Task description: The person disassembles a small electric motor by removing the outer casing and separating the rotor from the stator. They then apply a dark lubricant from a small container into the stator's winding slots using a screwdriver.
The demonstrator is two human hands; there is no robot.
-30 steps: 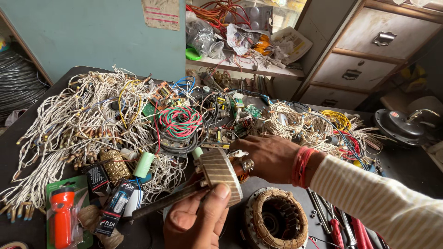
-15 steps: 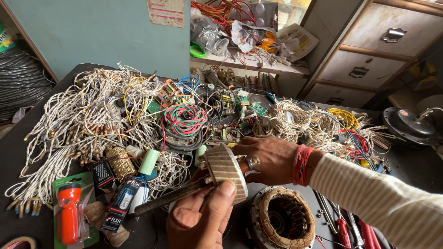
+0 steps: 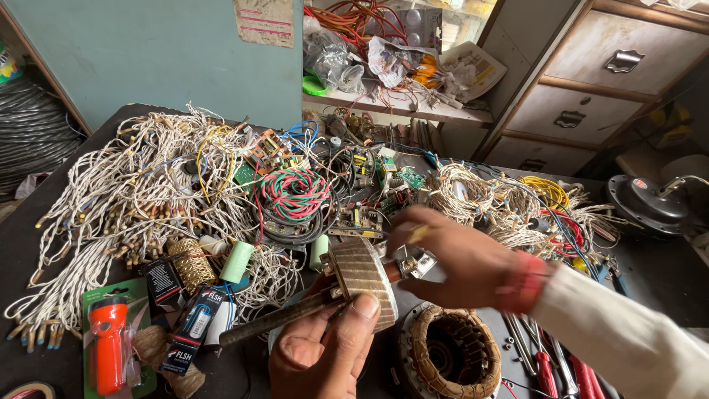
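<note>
White wire bundles [image 3: 118,199] and stator [image 3: 450,355] crowd the hands.

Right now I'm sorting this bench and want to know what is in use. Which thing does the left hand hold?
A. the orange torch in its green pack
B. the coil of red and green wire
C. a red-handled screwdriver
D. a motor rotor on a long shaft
D: the left hand grips the ribbed motor rotor on its shaft, thumb pressed on the core, while the right hand reaches over its far end.
</note>
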